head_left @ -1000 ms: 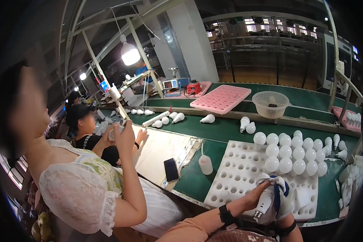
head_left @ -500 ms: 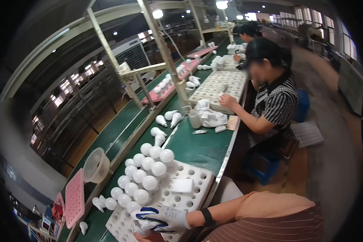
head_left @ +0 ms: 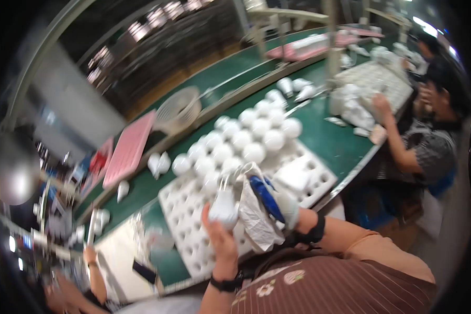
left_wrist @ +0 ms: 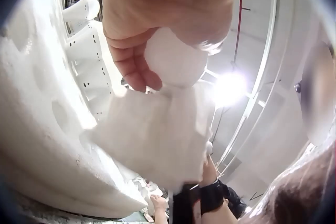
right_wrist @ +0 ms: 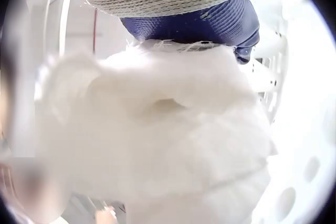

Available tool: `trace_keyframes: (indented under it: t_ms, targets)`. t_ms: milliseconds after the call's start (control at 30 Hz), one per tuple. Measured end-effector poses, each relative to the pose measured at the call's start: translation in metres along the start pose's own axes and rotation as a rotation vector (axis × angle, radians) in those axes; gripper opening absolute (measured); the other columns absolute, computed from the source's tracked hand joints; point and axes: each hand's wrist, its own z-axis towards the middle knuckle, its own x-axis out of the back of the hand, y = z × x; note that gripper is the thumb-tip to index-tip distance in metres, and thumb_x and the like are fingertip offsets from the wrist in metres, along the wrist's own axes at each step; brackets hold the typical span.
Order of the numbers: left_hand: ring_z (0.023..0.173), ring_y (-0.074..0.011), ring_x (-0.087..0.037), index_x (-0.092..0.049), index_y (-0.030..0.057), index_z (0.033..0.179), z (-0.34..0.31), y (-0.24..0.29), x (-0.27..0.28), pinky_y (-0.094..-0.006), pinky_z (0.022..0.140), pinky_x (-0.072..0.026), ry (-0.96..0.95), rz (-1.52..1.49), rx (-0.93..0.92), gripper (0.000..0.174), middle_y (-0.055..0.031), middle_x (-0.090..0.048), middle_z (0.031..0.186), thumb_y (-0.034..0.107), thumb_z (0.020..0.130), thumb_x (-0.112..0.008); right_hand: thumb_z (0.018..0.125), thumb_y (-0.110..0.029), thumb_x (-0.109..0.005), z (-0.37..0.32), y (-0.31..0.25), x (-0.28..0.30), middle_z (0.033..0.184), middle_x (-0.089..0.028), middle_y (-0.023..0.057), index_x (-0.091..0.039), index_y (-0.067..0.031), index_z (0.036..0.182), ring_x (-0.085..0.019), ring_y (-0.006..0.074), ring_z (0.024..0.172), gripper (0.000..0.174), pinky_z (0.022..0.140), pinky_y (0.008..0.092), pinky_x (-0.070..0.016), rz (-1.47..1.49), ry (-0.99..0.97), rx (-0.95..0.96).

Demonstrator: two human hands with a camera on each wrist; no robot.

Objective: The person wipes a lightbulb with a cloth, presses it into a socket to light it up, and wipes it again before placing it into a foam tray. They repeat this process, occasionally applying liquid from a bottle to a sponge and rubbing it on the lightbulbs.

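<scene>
My bare left hand (head_left: 218, 230) grips a white light bulb (head_left: 223, 205) by its round end, metal base pointing up; the left wrist view shows the fingers (left_wrist: 137, 66) curled round the bulb (left_wrist: 173, 61). My gloved right hand (head_left: 277, 201) holds a white cloth (head_left: 256, 212) against the bulb. The cloth (right_wrist: 157, 140) fills the right wrist view under the blue glove (right_wrist: 210, 22). Both hands hover above a white foam tray (head_left: 193, 230) whose far half carries several white bulbs (head_left: 246, 141).
A green conveyor belt (head_left: 319, 136) runs behind the tray, with a pink tray (head_left: 128, 149), a white basket (head_left: 178, 110) and loose bulbs. A person (head_left: 429, 131) sits to my right, another person's hand (head_left: 91, 256) shows at the left. The head view is blurred.
The head view has swung back left and down. The bulb, earlier low in both hands, is now raised over the tray with the cloth hanging beside it.
</scene>
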Motion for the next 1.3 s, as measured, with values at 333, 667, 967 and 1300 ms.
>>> trace_keyframes:
  t_ms: [333,667,967,1300]
  targets:
    - [0.108,-0.0246,-0.054,-0.041,0.0054,0.135,0.008,0.014,-0.026,-0.0371,0.097,-0.0439,0.092,-0.531,0.363,0.056,-0.0141,-0.053,0.123,0.049,0.1,-0.035,0.094,-0.013,-0.051,-0.004,0.01,-0.042,0.113,-0.062,0.0179,-0.05,0.0014,0.126,-0.059,0.0281,0.106,0.036,0.094,0.0343,-0.0434,-0.987,0.066,0.612]
    - [0.072,-0.0247,-0.056,-0.049,0.0035,0.125,0.008,0.005,0.015,-0.0389,0.07,-0.0456,-0.311,-0.843,0.743,0.076,-0.017,-0.06,0.091,0.067,0.093,-0.022,0.085,-0.017,-0.064,0.015,-0.035,-0.035,0.103,-0.066,0.0111,-0.059,-0.0012,0.118,-0.062,0.0178,0.093,0.037,0.084,0.0304,-0.0479,-1.089,-0.069,0.4]
    - [0.062,-0.0164,-0.054,-0.037,-0.001,0.13,-0.006,0.014,0.006,-0.0258,0.05,-0.0463,-0.148,-0.232,0.352,0.066,-0.0171,-0.054,0.105,0.044,0.089,-0.063,0.092,-0.021,-0.055,0.017,-0.04,-0.028,0.092,-0.066,0.0081,-0.062,-0.0011,0.109,-0.06,0.0159,0.081,0.027,0.074,0.029,-0.0484,-1.012,0.13,0.358]
    - [0.053,-0.0111,-0.041,-0.043,0.0004,0.129,-0.003,0.012,0.037,-0.0237,0.044,-0.0407,-0.325,-1.277,0.61,0.078,-0.0153,-0.05,0.095,0.068,0.09,-0.038,0.093,-0.016,-0.054,0.01,-0.025,0.001,0.093,-0.066,0.0093,-0.061,0.0043,0.107,-0.058,0.012,0.083,0.026,0.075,0.0278,-0.0471,-0.947,0.18,0.386]
